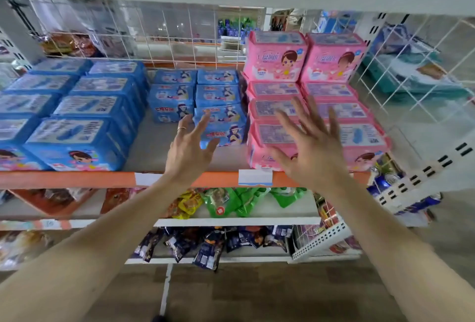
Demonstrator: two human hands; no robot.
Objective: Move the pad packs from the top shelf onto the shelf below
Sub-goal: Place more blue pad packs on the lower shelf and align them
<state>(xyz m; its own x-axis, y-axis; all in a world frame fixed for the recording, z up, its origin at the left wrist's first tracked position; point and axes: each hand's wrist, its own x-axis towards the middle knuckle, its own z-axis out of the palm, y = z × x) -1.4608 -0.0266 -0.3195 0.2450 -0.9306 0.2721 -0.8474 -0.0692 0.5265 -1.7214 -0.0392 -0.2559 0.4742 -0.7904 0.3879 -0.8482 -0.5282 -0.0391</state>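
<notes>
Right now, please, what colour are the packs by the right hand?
The packs are pink; head view.

Head view faces the shelf (pixel 77 179) close, looking slightly down.

On my feed I see big sky-blue plastic pad packs (pixel 74 139) printed with a cartoon girl, smaller blue packs (pixel 171 105) with red lettering, pink plastic packs (pixel 277 58) with a brown-haired cartoon girl, an orange shelf-edge strip (pixel 64 179) and green snack bags (pixel 246 200).
</notes>
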